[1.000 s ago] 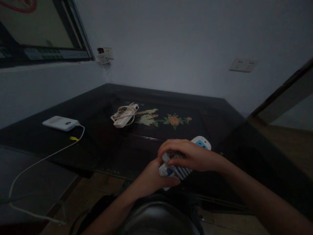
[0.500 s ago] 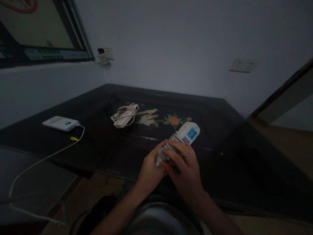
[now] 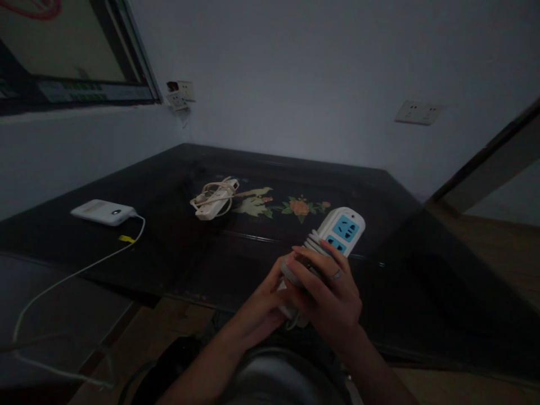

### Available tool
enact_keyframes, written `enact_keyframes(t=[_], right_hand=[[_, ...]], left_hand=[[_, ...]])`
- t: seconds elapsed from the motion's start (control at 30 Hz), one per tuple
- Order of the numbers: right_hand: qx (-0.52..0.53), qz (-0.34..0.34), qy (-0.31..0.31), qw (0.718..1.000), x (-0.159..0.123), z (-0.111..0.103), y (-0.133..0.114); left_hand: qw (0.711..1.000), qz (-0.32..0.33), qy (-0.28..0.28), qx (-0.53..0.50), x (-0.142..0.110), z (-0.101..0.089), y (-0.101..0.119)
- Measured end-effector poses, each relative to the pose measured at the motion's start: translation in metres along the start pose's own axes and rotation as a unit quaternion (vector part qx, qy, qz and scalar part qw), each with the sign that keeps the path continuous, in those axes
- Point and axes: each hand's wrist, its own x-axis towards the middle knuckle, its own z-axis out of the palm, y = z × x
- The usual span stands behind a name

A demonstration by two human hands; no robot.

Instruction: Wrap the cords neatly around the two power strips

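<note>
A white power strip with blue sockets is held over the near side of the dark table. Its grey cord is wound around the body in several turns. My right hand, a ring on one finger, wraps over the strip and the cord from the right. From the left, my left hand closes on the strip's lower end, where a grey part that looks like the plug shows between the hands. The fingertips of my left hand are partly hidden behind my right hand.
On the dark table with a painted flower pattern lies a second white power strip, wrapped in its cord. A white power bank with a cable sits at the left, beside a yellow tag. Wall sockets are behind.
The held power strip has shifted right and turned its socket face more toward me, showing more of the blue sockets. My right hand has moved right and down with it.
</note>
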Motion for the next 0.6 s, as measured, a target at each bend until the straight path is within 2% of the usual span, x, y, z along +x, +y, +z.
enact_keyframes(t=[0.17,0.3,0.5,0.6], right_hand=[[0.029,-0.017,0.008,0.999,0.000,0.000,-0.001],[0.041,0.003,0.027,0.999,-0.005,-0.001,-0.002],[0.086,0.022,0.067,0.994,-0.011,-0.002,-0.006],[0.111,0.043,0.071,0.990,-0.009,0.001,-0.007]], left_hand=[[0.997,0.049,0.036,-0.056,0.002,0.010,0.000],[0.993,0.088,0.057,-0.046,0.005,0.013,0.002],[0.979,0.185,0.085,-0.023,0.004,0.013,0.010],[0.974,0.205,0.091,-0.005,0.004,0.015,0.011]])
